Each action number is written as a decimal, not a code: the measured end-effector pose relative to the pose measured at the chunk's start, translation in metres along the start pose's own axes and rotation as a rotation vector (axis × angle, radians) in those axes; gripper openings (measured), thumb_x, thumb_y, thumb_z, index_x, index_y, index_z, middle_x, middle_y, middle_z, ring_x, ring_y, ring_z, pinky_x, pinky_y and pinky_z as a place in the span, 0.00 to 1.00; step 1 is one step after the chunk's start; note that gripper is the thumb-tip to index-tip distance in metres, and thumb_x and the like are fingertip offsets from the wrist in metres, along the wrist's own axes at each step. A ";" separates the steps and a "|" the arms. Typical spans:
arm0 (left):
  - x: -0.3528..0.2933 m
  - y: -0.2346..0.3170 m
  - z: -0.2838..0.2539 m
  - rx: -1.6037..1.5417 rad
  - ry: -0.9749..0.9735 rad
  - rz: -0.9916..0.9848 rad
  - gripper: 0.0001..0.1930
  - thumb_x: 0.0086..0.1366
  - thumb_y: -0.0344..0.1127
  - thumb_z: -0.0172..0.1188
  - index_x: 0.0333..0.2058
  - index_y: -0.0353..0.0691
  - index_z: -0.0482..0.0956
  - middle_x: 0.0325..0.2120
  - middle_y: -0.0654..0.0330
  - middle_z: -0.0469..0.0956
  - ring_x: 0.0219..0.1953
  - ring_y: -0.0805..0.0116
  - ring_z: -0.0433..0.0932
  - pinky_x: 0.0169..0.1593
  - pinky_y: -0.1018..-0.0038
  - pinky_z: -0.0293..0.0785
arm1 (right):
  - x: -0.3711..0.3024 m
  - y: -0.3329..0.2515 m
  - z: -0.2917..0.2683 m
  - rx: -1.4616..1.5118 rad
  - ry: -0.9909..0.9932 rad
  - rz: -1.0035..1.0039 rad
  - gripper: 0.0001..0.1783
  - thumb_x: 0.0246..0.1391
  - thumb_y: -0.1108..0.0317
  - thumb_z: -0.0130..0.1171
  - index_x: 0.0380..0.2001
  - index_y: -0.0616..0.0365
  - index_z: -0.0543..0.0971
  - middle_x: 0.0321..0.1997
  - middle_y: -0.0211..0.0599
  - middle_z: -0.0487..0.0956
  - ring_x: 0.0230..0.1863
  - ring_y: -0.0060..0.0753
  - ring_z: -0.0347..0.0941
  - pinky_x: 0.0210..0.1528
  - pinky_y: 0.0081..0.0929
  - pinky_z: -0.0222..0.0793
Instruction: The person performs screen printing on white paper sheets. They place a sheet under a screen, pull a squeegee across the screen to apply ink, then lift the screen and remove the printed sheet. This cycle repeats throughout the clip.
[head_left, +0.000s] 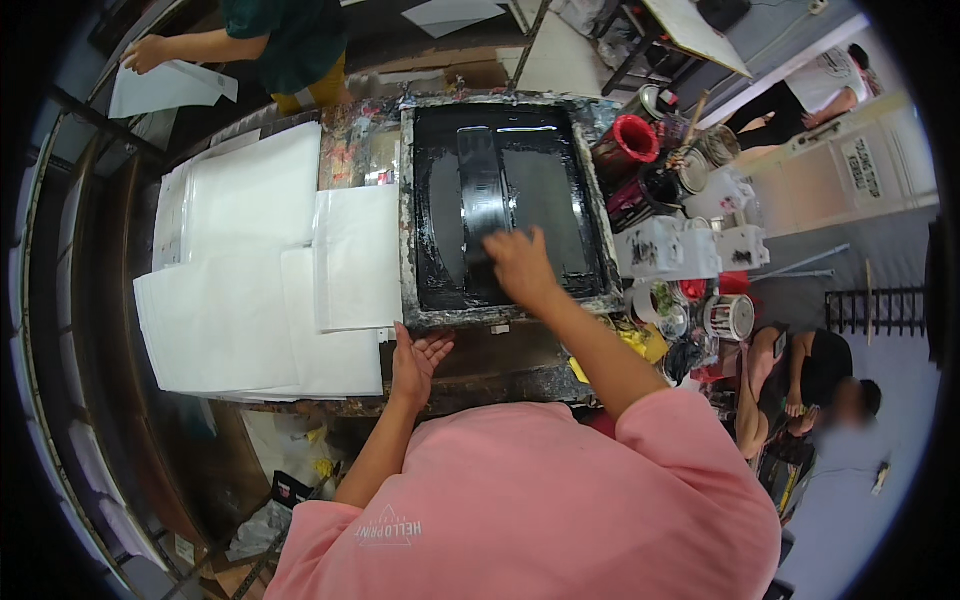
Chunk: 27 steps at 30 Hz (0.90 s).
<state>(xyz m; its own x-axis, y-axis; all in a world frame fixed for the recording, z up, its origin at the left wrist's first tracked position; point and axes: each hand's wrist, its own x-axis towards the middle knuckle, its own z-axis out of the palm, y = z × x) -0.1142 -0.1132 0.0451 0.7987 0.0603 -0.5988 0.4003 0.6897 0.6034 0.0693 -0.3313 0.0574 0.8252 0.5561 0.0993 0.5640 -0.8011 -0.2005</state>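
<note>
A screen-printing frame [407, 215] lies on the worktable in front of me, its mesh coated with wet black ink [545, 200]. Across the mesh runs a long, ink-covered squeegee [482, 175], standing lengthwise left of the middle. My right hand [520, 268] grips the squeegee near its closest end; the fingers partly hide that end. By the frame's near left corner, my left hand [418, 365] is open, palm turned up and fingers spread, holding nothing. Just above it are white paper sheets [357, 260], one sheet reaching up to the frame's left edge.
Stacks of white paper [215, 320] cover the table's left side. Ink cans, including a red-rimmed one [628, 140], white containers [655, 248] and a yellow cloth [640, 340] crowd the right. A co-worker [285, 45] handles paper at the far left; other people are at right.
</note>
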 end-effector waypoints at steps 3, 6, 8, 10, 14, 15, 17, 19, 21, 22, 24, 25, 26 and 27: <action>0.004 -0.002 -0.005 0.003 -0.029 -0.021 0.50 0.77 0.74 0.41 0.67 0.23 0.62 0.60 0.35 0.75 0.65 0.45 0.76 0.70 0.54 0.74 | -0.055 -0.044 -0.036 0.041 -0.234 0.058 0.25 0.54 0.71 0.65 0.56 0.49 0.78 0.54 0.35 0.82 0.59 0.44 0.77 0.68 0.63 0.60; 0.012 -0.010 -0.011 -0.036 -0.025 -0.068 0.56 0.75 0.76 0.44 0.74 0.24 0.45 0.64 0.32 0.70 0.68 0.43 0.73 0.73 0.53 0.70 | -0.062 -0.040 -0.022 0.015 -0.135 0.056 0.20 0.55 0.70 0.65 0.52 0.46 0.80 0.47 0.30 0.82 0.53 0.40 0.79 0.61 0.55 0.62; 0.022 -0.016 -0.019 -0.059 -0.052 -0.099 0.62 0.73 0.78 0.47 0.77 0.26 0.34 0.67 0.31 0.66 0.70 0.41 0.71 0.74 0.53 0.68 | -0.063 -0.035 -0.014 0.009 -0.101 0.072 0.21 0.55 0.70 0.66 0.53 0.46 0.80 0.47 0.30 0.82 0.53 0.40 0.79 0.63 0.55 0.61; 0.030 -0.023 -0.030 -0.076 -0.101 -0.133 0.67 0.70 0.80 0.49 0.77 0.29 0.24 0.70 0.31 0.62 0.71 0.40 0.69 0.75 0.53 0.67 | -0.066 -0.037 -0.007 -0.022 -0.013 0.047 0.23 0.55 0.68 0.68 0.55 0.46 0.80 0.47 0.30 0.82 0.54 0.39 0.79 0.65 0.56 0.60; 0.039 -0.027 -0.036 -0.092 -0.038 -0.179 0.68 0.68 0.82 0.50 0.78 0.29 0.26 0.71 0.32 0.60 0.72 0.41 0.68 0.75 0.54 0.67 | -0.075 -0.042 0.004 -0.088 -0.055 0.047 0.30 0.50 0.63 0.74 0.58 0.46 0.79 0.53 0.31 0.81 0.57 0.40 0.77 0.68 0.61 0.59; 0.035 -0.023 -0.028 -0.082 0.005 -0.200 0.68 0.68 0.82 0.50 0.78 0.29 0.26 0.71 0.32 0.60 0.72 0.41 0.68 0.75 0.54 0.67 | -0.077 -0.040 0.013 -0.093 -0.051 0.046 0.32 0.48 0.62 0.75 0.59 0.47 0.78 0.55 0.31 0.80 0.59 0.40 0.77 0.68 0.62 0.58; 0.033 -0.019 -0.020 -0.075 0.077 -0.231 0.69 0.68 0.83 0.49 0.77 0.28 0.25 0.71 0.32 0.60 0.71 0.42 0.69 0.75 0.54 0.68 | -0.074 -0.035 0.027 -0.104 -0.040 0.024 0.33 0.49 0.62 0.75 0.60 0.47 0.78 0.57 0.32 0.80 0.60 0.41 0.76 0.69 0.64 0.59; 0.032 -0.020 -0.022 -0.075 0.129 -0.251 0.69 0.68 0.83 0.49 0.77 0.28 0.25 0.71 0.33 0.61 0.70 0.43 0.70 0.74 0.54 0.68 | -0.063 -0.030 0.037 -0.116 -0.021 -0.012 0.30 0.52 0.64 0.72 0.60 0.47 0.78 0.59 0.33 0.79 0.61 0.42 0.75 0.68 0.64 0.59; 0.034 -0.027 -0.033 -0.075 0.127 -0.250 0.69 0.68 0.83 0.48 0.77 0.27 0.25 0.70 0.33 0.61 0.70 0.43 0.70 0.74 0.54 0.69 | -0.021 -0.013 0.051 -0.110 0.046 0.020 0.25 0.56 0.67 0.67 0.59 0.47 0.79 0.58 0.32 0.80 0.61 0.42 0.75 0.68 0.64 0.60; 0.035 -0.030 -0.037 -0.071 0.121 -0.253 0.69 0.68 0.83 0.48 0.77 0.27 0.25 0.70 0.34 0.61 0.70 0.44 0.70 0.74 0.54 0.70 | 0.006 -0.001 0.057 -0.109 0.081 0.043 0.23 0.58 0.68 0.64 0.58 0.48 0.79 0.57 0.32 0.80 0.61 0.42 0.75 0.68 0.64 0.60; 0.030 -0.023 -0.024 -0.049 0.171 -0.256 0.68 0.69 0.82 0.47 0.77 0.27 0.25 0.70 0.34 0.61 0.70 0.44 0.69 0.74 0.54 0.69 | 0.066 0.023 0.055 -0.108 0.081 0.073 0.20 0.61 0.72 0.59 0.56 0.47 0.79 0.55 0.32 0.80 0.59 0.41 0.76 0.67 0.63 0.62; 0.029 -0.019 -0.018 -0.034 0.190 -0.256 0.67 0.70 0.82 0.46 0.77 0.27 0.25 0.70 0.34 0.61 0.70 0.44 0.69 0.74 0.54 0.69 | 0.095 0.038 0.055 -0.122 0.096 0.082 0.19 0.61 0.72 0.59 0.55 0.47 0.79 0.53 0.32 0.80 0.58 0.41 0.76 0.66 0.63 0.62; 0.031 -0.017 -0.020 -0.032 0.138 -0.246 0.66 0.71 0.82 0.45 0.77 0.27 0.25 0.70 0.34 0.60 0.71 0.44 0.68 0.74 0.54 0.69 | 0.115 0.049 0.054 -0.136 0.109 0.094 0.18 0.61 0.72 0.59 0.54 0.46 0.79 0.51 0.31 0.81 0.57 0.41 0.77 0.66 0.63 0.63; 0.030 -0.018 -0.026 -0.037 0.091 -0.235 0.66 0.71 0.81 0.45 0.77 0.27 0.26 0.71 0.33 0.60 0.71 0.44 0.68 0.74 0.53 0.69 | 0.125 0.054 0.050 -0.124 0.063 0.088 0.19 0.61 0.71 0.59 0.55 0.47 0.79 0.51 0.32 0.81 0.56 0.41 0.77 0.65 0.62 0.63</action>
<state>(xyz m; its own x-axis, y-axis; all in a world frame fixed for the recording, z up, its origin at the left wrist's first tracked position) -0.1087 -0.1054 0.0026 0.6416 -0.0414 -0.7660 0.5518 0.7185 0.4234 0.2010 -0.2937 0.0107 0.8698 0.4706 0.1484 0.4857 -0.8695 -0.0897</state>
